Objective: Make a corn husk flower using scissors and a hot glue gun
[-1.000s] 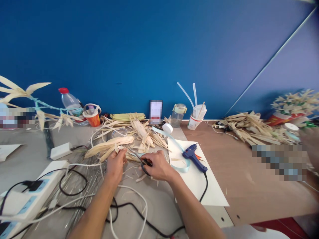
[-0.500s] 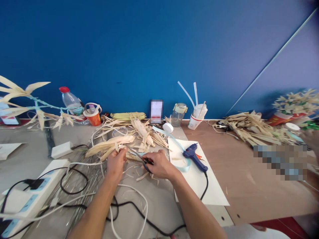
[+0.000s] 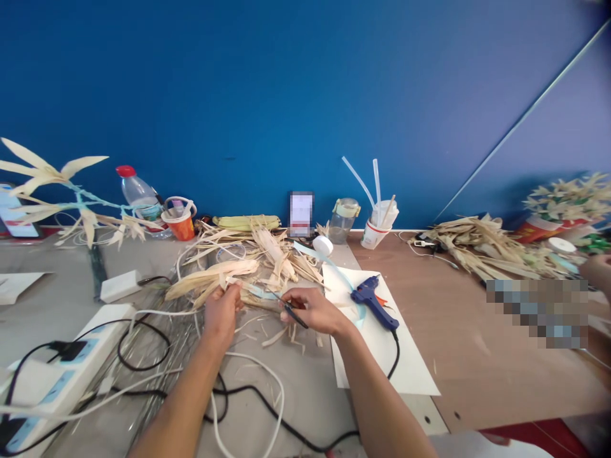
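My left hand (image 3: 221,318) is closed in a pinch on a small strip of pale dried corn husk (image 3: 224,280), whose lower end is hidden by the fingers. In my right hand (image 3: 315,310) is a pair of dark-handled scissors (image 3: 296,315), a short way right of the left hand. Their blades point left and are hard to make out. Behind both hands lies a heap of dried corn husks (image 3: 277,251), with light blue ribbon (image 3: 312,252) trailing from it. Small husk scraps (image 3: 274,336) are scattered below the right hand.
A blue glue gun (image 3: 377,304) rests on white paper (image 3: 408,369) at right. A power strip (image 3: 71,381) and looping cables occupy the left. Cups, bottles and a phone (image 3: 300,213) line the wall. Another person's hand (image 3: 599,270) is at the far right.
My right hand has moved slightly right with the scissors, turning so the blades are farther from the left hand. The left hand keeps its pinch in nearly the same place.
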`<state>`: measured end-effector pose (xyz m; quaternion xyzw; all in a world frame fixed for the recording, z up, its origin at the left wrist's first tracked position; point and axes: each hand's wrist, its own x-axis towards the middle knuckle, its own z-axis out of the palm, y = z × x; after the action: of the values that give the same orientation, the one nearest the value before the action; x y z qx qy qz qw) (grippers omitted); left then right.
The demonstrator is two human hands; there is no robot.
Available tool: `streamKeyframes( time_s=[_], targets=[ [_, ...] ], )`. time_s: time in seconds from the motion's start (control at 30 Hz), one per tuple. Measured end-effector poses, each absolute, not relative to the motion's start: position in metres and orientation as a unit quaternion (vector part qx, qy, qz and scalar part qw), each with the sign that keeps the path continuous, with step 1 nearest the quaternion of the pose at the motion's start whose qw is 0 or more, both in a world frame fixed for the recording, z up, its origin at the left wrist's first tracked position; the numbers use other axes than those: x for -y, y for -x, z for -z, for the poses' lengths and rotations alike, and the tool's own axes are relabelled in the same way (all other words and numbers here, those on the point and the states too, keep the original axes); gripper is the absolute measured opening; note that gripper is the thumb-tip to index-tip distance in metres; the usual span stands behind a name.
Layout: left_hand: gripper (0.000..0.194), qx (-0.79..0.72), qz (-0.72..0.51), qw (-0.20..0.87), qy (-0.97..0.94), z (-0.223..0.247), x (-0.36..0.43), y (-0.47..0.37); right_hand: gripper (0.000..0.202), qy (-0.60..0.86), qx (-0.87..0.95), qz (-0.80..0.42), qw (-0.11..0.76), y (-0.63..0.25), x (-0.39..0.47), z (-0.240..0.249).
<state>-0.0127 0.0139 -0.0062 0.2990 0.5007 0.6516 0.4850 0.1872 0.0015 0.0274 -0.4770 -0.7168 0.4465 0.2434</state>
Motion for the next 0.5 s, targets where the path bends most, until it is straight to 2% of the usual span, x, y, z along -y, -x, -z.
streamKeyframes(
  time_s=[0.2,0.5],
  targets=[
    [0.034,-0.511,-0.646,0.478,-0.305,0.0134,-0.0173,0.0192,0.023,0.454,0.711,-0.495,0.209,-0.1988,-0.0041,-0.028],
    [0.032,-0.551,-0.62,0.459,-0.318,0.0151,-0.017,0.0181,0.025,0.466,0.753,-0.428,0.181,-0.194,-0.0017,-0.0268]
  ],
)
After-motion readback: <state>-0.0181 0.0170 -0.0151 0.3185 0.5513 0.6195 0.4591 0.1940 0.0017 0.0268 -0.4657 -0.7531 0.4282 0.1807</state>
